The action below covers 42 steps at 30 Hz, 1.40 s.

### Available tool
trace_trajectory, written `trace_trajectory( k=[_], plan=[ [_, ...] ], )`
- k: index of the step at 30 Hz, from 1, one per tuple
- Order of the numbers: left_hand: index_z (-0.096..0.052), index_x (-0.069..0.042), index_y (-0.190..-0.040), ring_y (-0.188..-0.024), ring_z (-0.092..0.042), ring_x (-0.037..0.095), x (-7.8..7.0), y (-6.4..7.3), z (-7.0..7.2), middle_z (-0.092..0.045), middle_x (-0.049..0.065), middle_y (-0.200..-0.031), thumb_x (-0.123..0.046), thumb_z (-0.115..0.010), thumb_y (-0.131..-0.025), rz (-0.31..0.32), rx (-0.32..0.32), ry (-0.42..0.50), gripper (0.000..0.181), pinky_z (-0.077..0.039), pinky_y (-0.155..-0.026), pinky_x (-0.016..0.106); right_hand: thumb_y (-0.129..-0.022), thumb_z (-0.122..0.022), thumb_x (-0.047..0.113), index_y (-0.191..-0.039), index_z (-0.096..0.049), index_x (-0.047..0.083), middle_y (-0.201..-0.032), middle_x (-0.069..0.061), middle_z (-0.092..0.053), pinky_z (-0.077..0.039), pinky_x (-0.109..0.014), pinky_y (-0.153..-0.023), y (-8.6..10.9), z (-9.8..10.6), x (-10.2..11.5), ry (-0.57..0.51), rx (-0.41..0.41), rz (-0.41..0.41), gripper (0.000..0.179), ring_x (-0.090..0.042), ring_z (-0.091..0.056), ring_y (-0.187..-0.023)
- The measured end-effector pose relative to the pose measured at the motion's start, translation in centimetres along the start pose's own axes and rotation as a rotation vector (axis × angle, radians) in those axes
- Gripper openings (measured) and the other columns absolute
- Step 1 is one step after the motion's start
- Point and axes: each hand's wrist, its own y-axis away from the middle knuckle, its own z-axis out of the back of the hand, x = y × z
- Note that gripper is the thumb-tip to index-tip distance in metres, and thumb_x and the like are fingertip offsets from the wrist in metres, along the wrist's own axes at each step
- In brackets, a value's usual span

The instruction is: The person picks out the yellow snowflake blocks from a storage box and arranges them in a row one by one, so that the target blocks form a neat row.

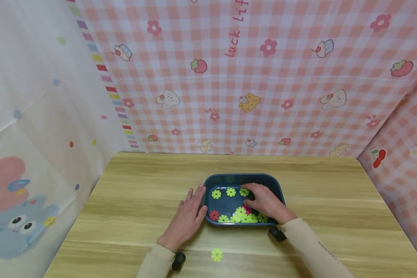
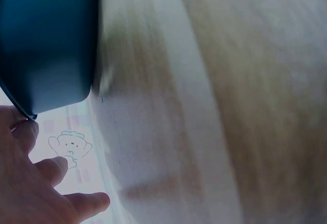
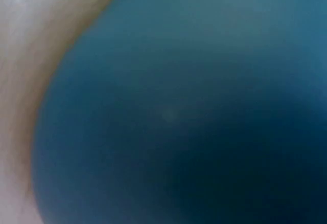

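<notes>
A dark blue tray [image 1: 226, 224] with rounded corners sits on the table, holding notched plastic discs. Three yellow-green discs [image 1: 231, 192] lie in a row along its far side. My right hand [image 1: 265, 201] reaches in over the right rim, its fingertips at the rightmost disc of that row and its thumb held apart. Below the hand lies a pile of yellow-green discs [image 1: 241, 212] with a pink disc [image 1: 247, 209] partly under the thumb. A red disc [image 1: 214, 215] is in the near left corner. My left hand [image 1: 187, 216] rests against the tray's left side, fingers extended.
One loose yellow-green disc [image 1: 217, 255] lies on the wooden table [image 1: 142, 185] in front of the tray. A pink checked cloth [image 1: 222, 88] hangs behind the table, and a white printed cloth [image 1: 38, 96] hangs to the left. The tray's outer wall [image 3: 179, 106] fills the blurred right wrist view.
</notes>
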Motion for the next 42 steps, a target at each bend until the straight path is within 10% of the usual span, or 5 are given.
trace_trajectory(
  k=[42],
  plan=[
    [-0.025,-0.015,-0.166,-0.157,-0.015,0.037,0.06,-0.06,-0.07,-0.022,0.002,-0.172,-0.034,-0.045,-0.111,-0.008,-0.008,0.003,0.062,-0.024,-0.118,0.069,-0.086,-0.085,0.013,-0.116,-0.077,0.003,-0.104,-0.005,-0.063,-0.057,-0.04,-0.082,-0.81,-0.83,-0.17,-0.017,-0.059,-0.071,0.033,-0.021,-0.063,-0.093]
  ],
)
